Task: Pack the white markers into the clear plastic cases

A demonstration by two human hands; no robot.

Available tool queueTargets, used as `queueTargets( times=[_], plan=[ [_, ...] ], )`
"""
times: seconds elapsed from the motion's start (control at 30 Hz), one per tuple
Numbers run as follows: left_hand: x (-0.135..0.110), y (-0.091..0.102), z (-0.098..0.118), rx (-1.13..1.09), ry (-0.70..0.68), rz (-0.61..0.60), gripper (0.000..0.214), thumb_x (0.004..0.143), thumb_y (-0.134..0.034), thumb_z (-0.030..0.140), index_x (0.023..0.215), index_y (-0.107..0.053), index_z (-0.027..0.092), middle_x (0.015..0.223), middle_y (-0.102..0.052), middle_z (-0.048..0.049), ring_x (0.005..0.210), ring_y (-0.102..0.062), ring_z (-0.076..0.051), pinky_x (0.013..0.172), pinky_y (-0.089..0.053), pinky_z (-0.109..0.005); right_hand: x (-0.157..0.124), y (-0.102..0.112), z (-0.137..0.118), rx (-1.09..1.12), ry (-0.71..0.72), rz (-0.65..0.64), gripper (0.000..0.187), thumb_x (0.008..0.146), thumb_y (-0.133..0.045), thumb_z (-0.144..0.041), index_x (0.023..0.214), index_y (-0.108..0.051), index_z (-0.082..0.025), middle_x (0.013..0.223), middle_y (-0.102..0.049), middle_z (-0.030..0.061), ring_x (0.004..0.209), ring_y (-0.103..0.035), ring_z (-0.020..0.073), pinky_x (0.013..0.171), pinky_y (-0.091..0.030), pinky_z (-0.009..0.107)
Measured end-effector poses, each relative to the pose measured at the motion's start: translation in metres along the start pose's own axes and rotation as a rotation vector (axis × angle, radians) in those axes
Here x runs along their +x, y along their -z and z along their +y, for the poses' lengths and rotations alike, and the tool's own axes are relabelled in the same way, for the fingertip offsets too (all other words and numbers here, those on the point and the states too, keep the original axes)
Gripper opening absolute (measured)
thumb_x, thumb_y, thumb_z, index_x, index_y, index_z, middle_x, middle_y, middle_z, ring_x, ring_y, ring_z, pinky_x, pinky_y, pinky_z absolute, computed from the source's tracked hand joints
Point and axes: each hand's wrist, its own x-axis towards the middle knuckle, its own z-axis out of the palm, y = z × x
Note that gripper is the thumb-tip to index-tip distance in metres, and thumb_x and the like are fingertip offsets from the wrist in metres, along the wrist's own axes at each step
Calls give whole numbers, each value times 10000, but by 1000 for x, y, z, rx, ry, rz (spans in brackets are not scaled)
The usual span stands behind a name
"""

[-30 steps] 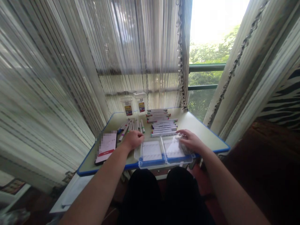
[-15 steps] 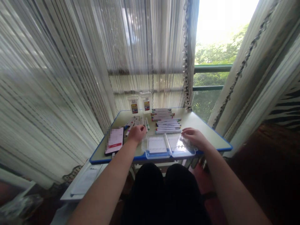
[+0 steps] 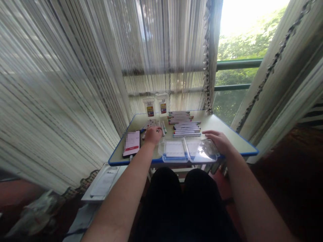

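Observation:
My left hand (image 3: pixel 153 134) is over a loose bunch of white markers (image 3: pixel 163 127) on the table's left side. Its fingers are curled together at the markers; whether one is between them is hidden. To the right, my right hand (image 3: pixel 219 139) is open, fingers stretched out and pointing left. It rests beside the right half of an opened clear plastic case (image 3: pixel 175 149), near the ends of the lined-up markers (image 3: pixel 186 131). Those markers lie crosswise in a stacked column, with coloured ends.
Two clear containers with labels (image 3: pixel 150 111) stand at the table's back left. A phone (image 3: pixel 131 144) with a cable lies at the left edge. The table (image 3: pixel 234 145) has a blue rim. Striped string curtains (image 3: pixel 166 43) hang behind it. A white shelf with papers (image 3: pixel 104 181) is lower left.
The whole view has shifted, so the table appears farther right and slightly higher. My left hand stays at the loose markers. My right hand's fingers look a little straighter.

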Motion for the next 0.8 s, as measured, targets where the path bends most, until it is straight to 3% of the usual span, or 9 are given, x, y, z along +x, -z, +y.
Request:
queueTargets(
  times=[0.17, 0.27, 0.57, 0.8],
  plan=[
    [0, -2, -4, 74, 22, -69, 321, 819, -529, 253, 1048, -722, 137, 1021, -700, -149, 1063, -594, -279, 954, -421, -359, 2, 2, 6, 187, -38, -63, 310, 558, -750, -309, 839, -741, -178, 787, -707, 24, 641, -581, 133, 571, -422, 241],
    [0, -4, -6, 111, 1, -100, 299, 814, -550, 286, 1013, -733, 156, 987, -705, -139, 1018, -608, -274, 909, -440, -356, 3, 1, 7, 208, -69, -74, 338, 568, -757, -317, 870, -732, -169, 726, -685, 16, 606, -567, 124, 547, -411, 234],
    [5, -1, -1, 309, -52, -20, 432, 774, -590, 537, 915, -743, 158, 973, -687, -131, 1012, -566, -300, 901, -427, -371, 6, 0, 9, 202, -63, -55, 359, 576, -750, -336, 882, -716, -152, 739, -669, 16, 589, -545, 109, 525, -401, 221],
    [11, 1, 1, 456, -2, -104, 378, 770, -572, 458, 856, -742, 132, 1015, -662, -164, 1040, -550, -332, 896, -433, -386, 7, 0, 12, 201, -45, -67, 384, 586, -749, -371, 897, -708, -149, 735, -671, 28, 596, -558, 125, 531, -409, 235]
  ],
)
